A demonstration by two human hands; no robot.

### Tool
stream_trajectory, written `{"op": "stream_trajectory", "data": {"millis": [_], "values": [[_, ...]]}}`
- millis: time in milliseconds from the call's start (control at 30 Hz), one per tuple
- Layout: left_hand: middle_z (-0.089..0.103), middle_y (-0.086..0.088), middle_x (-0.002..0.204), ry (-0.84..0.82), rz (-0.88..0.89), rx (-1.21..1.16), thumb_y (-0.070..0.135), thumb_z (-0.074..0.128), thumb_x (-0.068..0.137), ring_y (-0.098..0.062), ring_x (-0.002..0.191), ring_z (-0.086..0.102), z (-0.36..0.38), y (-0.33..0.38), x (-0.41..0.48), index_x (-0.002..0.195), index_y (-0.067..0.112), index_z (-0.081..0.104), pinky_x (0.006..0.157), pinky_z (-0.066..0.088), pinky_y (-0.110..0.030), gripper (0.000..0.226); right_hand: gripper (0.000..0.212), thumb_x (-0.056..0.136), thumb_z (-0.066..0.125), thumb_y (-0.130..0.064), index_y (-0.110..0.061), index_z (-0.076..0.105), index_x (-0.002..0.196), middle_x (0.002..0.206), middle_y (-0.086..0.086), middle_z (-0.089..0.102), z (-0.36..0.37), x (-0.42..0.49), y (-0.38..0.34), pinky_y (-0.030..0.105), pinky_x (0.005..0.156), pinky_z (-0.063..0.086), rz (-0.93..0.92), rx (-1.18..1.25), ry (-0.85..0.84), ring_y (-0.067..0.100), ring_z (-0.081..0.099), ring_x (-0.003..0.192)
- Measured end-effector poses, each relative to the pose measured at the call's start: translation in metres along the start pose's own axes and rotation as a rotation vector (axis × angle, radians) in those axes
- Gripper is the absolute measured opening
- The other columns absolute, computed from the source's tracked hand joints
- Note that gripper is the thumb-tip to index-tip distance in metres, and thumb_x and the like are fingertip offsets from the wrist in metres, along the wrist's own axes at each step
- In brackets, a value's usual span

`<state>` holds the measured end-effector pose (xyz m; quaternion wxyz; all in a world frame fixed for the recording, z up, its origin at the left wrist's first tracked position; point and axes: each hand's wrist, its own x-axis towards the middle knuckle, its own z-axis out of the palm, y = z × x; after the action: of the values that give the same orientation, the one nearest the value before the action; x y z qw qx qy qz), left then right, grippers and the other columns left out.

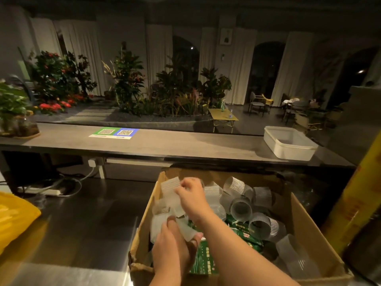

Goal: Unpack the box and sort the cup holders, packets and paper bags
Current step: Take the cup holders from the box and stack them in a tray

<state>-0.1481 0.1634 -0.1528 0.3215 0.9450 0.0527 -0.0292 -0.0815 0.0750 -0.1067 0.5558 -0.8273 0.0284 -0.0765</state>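
Observation:
An open cardboard box [305,230] stands on the steel counter before me. Inside lie several white ribbed cup holders [241,209], some round, some flattened, on top of green packets [245,234]. My left hand [171,242] grips a bunch of flattened cup holders [160,221] at the box's left side. Just above it, my right hand [191,200] pinches another flattened cup holder [170,186] by its upper edge. No paper bags can be made out.
A raised grey ledge [165,145] runs behind the box, with a white plastic tub [288,149] at its right and a QR-code sign [114,133] in the middle. A yellow bag [14,219] lies at the left. A yellow upright object [354,203] stands right of the box.

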Motion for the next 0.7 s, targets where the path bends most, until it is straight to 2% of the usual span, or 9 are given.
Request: {"op": "stream_trajectory", "data": {"millis": [33,100,167,233,333,433,533,633,700], "values": [[0.045,0.002,0.148,0.023,0.027,0.017,0.07,0.065,0.084,-0.018,0.135,0.047,-0.002,0.001,0.0,0.154,0.022,0.026,0.108,0.043,-0.034,0.093,0.017,0.096,0.059,-0.018,-0.009,0.06,0.082,0.119,0.003,0.051,-0.014,-0.002,0.004,0.038,0.096,0.043,0.017,0.111,0.01,0.019,0.049,0.11],[0.047,0.006,0.145,0.081,0.042,-0.016,0.072,0.066,0.082,-0.016,0.13,0.049,0.002,0.003,0.002,0.153,0.024,0.028,0.105,0.047,-0.034,0.094,0.017,0.093,0.058,-0.015,-0.011,0.058,0.076,0.103,0.008,0.056,-0.04,-0.012,0.014,0.038,0.08,0.04,0.063,0.271,-0.006,0.022,0.05,0.092],[0.049,0.01,0.136,0.1,0.088,-0.072,0.07,0.07,0.079,-0.013,0.12,0.051,0.003,0.003,0.002,0.148,0.028,0.033,0.099,0.05,-0.034,0.088,0.02,0.094,0.057,-0.008,-0.015,0.057,0.075,0.093,0.008,0.059,-0.058,-0.024,0.029,0.036,0.075,0.04,0.101,0.34,-0.049,0.022,0.051,0.084],[0.049,0.013,0.131,0.099,0.146,-0.072,0.069,0.074,0.077,-0.009,0.113,0.049,0.006,0.0,0.004,0.145,0.032,0.033,0.095,0.05,-0.032,0.088,0.017,0.096,0.056,-0.004,-0.01,0.055,0.08,0.092,0.005,0.063,-0.067,-0.035,0.037,0.03,0.073,0.044,0.095,0.341,-0.111,0.019,0.054,0.083],[0.045,0.018,0.123,0.038,0.234,-0.037,0.066,0.077,0.075,-0.005,0.108,0.045,0.003,0.003,-0.005,0.142,0.035,0.034,0.095,0.049,-0.029,0.085,0.015,0.094,0.06,-0.006,-0.012,0.053,0.083,0.107,0.001,0.067,-0.068,-0.041,0.045,0.03,0.081,0.049,0.057,0.271,-0.148,0.019,0.059,0.095],[0.046,0.02,0.122,0.01,0.261,-0.05,0.062,0.08,0.076,-0.005,0.109,0.046,0.002,0.003,-0.008,0.141,0.037,0.034,0.096,0.048,-0.029,0.083,0.006,0.091,0.064,-0.021,-0.018,0.059,0.09,0.118,0.0,0.066,-0.06,-0.04,0.05,0.034,0.089,0.051,0.012,0.124,-0.176,0.022,0.06,0.11],[0.048,0.015,0.135,-0.018,0.24,-0.066,0.061,0.078,0.078,-0.009,0.12,0.049,0.0,0.002,-0.009,0.147,0.037,0.03,0.103,0.048,-0.033,0.088,0.026,0.1,0.06,-0.02,-0.033,0.061,0.123,0.128,-0.016,0.059,-0.056,-0.041,0.056,0.026,0.097,0.049,-0.029,0.008,-0.174,0.003,0.054,0.12],[0.046,0.012,0.142,-0.04,0.261,-0.073,0.058,0.076,0.082,-0.013,0.127,0.049,0.002,0.001,-0.008,0.152,0.033,0.028,0.104,0.046,-0.034,0.089,0.035,0.104,0.056,-0.021,-0.038,0.06,0.134,0.137,-0.022,0.054,-0.06,-0.04,0.055,0.028,0.107,0.045,-0.071,-0.03,-0.14,0.003,0.048,0.131],[0.046,0.01,0.147,-0.033,0.276,-0.052,0.052,0.075,0.084,-0.014,0.131,0.049,0.004,0.0,-0.006,0.154,0.032,0.026,0.108,0.046,-0.035,0.088,0.037,0.106,0.053,-0.03,-0.038,0.054,0.142,0.142,-0.02,0.05,-0.06,-0.045,0.055,0.022,0.107,0.044,-0.053,-0.095,-0.273,0.001,0.046,0.131]]}}
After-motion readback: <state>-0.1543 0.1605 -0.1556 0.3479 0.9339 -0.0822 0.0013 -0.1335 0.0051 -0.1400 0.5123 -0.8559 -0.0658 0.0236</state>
